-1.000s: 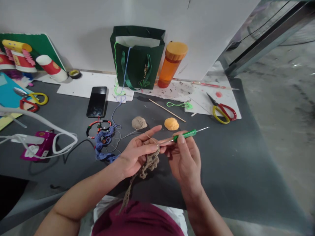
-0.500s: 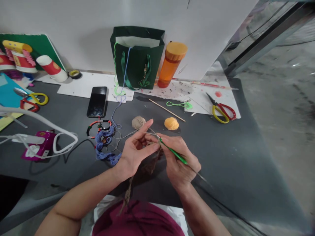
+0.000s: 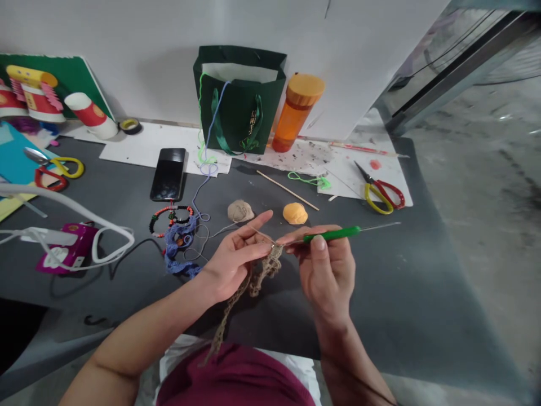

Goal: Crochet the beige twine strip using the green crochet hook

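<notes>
Between my thumb and fingers, my left hand (image 3: 234, 256) pinches a strip of beige crochet work (image 3: 270, 265), with yarn running over the raised index finger. The strip's long tail dangles below the hand toward my lap. My right hand (image 3: 327, 268) is closed on a crochet hook with a green handle (image 3: 333, 233). One thin metal end points right; the other side reaches left to the top edge of the crochet work. A ball of beige yarn (image 3: 240, 211) lies just beyond my left fingers, and a yellow ball (image 3: 295, 213) sits beyond my right fingers.
Left of my hands lie blue crochet work (image 3: 180, 248), a beaded bracelet (image 3: 160, 217) and a phone (image 3: 168, 175). A dark green paper bag (image 3: 240, 104) and an orange jar (image 3: 296, 115) stand at the back. Scissors (image 3: 380, 192) rest at right, a wooden stick (image 3: 287, 190) ahead.
My right hand has turned and shifted right, so the hook now lies nearly level instead of slanting down to the right. More of the beige crochet work shows under my left fingers.
</notes>
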The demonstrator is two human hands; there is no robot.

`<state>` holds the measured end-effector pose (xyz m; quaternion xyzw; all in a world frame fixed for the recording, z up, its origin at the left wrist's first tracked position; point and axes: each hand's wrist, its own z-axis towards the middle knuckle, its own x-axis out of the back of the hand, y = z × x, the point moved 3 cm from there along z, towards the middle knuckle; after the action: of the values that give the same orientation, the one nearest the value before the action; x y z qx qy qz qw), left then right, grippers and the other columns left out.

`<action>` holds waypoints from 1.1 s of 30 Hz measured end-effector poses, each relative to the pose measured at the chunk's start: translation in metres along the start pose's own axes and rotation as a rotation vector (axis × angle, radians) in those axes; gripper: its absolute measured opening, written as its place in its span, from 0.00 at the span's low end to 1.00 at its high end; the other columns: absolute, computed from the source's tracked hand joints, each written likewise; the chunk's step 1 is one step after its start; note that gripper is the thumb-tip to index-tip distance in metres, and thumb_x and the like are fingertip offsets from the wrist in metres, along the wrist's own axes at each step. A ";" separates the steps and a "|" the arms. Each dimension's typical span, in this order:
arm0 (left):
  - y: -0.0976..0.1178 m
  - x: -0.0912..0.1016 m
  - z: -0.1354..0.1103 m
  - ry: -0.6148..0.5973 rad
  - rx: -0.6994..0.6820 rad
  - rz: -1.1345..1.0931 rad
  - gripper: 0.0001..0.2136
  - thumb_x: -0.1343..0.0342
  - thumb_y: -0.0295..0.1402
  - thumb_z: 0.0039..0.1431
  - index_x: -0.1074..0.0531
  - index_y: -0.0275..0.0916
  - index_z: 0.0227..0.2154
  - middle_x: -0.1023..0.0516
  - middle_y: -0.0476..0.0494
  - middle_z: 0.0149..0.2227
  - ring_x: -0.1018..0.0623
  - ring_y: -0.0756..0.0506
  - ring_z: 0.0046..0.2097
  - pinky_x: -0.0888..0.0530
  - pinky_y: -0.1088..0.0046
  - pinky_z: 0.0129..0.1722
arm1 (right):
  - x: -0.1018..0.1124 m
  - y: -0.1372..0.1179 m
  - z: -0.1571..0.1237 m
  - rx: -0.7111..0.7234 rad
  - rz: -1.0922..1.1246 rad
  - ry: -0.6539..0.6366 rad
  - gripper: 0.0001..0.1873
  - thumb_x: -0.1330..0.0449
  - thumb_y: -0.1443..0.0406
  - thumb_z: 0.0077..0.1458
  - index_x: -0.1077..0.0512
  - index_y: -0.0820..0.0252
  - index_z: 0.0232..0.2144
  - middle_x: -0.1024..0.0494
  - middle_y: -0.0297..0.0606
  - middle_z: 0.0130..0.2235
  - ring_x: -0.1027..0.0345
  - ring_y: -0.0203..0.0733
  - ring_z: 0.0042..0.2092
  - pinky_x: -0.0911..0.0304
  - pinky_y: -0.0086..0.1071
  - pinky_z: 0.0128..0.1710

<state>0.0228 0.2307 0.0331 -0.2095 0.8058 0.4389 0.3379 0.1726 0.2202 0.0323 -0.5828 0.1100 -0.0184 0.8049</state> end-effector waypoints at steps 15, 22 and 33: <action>-0.002 0.002 0.001 0.066 -0.028 0.023 0.26 0.24 0.27 0.43 0.18 0.43 0.49 0.26 0.57 0.23 0.29 0.56 0.28 0.31 0.79 0.34 | -0.005 -0.015 -0.006 0.620 -0.570 -0.201 0.20 0.38 0.74 0.60 0.23 0.49 0.51 0.14 0.38 0.43 0.19 0.45 0.41 0.24 0.40 0.38; -0.003 0.002 0.002 0.063 0.103 -0.041 0.26 0.24 0.28 0.42 0.18 0.44 0.48 0.27 0.56 0.25 0.28 0.55 0.29 0.30 0.77 0.36 | 0.001 -0.009 -0.017 0.314 -0.407 0.042 0.13 0.39 0.70 0.63 0.23 0.48 0.46 0.12 0.35 0.39 0.20 0.41 0.29 0.26 0.36 0.27; -0.005 -0.003 -0.002 -0.010 -0.033 0.043 0.24 0.25 0.27 0.44 0.17 0.46 0.47 0.24 0.53 0.30 0.24 0.51 0.35 0.30 0.71 0.44 | -0.005 0.008 -0.009 -0.058 0.002 0.039 0.04 0.39 0.61 0.65 0.25 0.53 0.39 0.15 0.34 0.34 0.21 0.39 0.30 0.27 0.32 0.28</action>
<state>0.0271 0.2265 0.0330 -0.1953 0.8010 0.4604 0.3290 0.1649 0.2158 0.0226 -0.6054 0.1270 -0.0257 0.7853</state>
